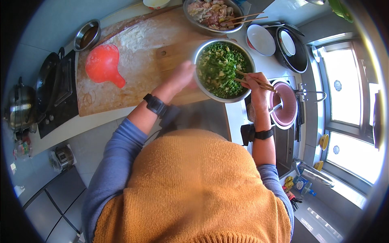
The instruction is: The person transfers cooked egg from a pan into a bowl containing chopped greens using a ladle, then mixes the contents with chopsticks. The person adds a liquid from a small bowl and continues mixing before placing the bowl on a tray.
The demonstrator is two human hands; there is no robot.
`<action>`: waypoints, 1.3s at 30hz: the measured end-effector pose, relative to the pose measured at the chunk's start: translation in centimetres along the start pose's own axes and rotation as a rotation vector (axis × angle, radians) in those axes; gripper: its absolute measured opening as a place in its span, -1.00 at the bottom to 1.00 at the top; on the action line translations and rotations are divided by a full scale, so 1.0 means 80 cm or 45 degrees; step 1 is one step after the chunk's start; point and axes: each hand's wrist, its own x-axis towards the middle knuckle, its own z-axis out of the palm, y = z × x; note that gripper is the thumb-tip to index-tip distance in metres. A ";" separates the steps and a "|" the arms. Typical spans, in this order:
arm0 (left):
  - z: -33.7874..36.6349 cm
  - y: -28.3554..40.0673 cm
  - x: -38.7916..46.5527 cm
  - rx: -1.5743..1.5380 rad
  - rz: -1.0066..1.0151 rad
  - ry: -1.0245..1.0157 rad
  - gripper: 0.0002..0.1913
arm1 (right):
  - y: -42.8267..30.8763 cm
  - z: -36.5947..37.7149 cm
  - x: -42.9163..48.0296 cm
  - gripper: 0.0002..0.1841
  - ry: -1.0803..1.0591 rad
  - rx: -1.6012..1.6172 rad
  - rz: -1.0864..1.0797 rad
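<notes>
A steel bowl [253, 73] holds chopped greens [217, 73] mixed with small pale bits. My right hand [257, 86] grips a pair of wooden chopsticks [258, 81] at the bowl's right side, their tips down in the greens. Part of the greens is blurred by motion. My left hand [184, 74] is at the bowl's left rim, blurred too, so its exact hold on the rim is unclear. Under the bowl's left side lies a wooden cutting board [168, 62], on top of a larger floured wooden board [100, 98].
A red scoop-shaped vessel [103, 63] and loose flour [133, 38] are on the large board. Beyond stands a basin of raw meat [209, 13] with chopsticks. A white bowl [260, 40], a black pan [299, 62] and a sink with a pink basin [288, 104] are at right.
</notes>
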 end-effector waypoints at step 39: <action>0.003 0.002 -0.005 0.013 0.056 0.110 -0.74 | 0.003 -0.011 0.068 -0.83 -0.251 -0.090 0.066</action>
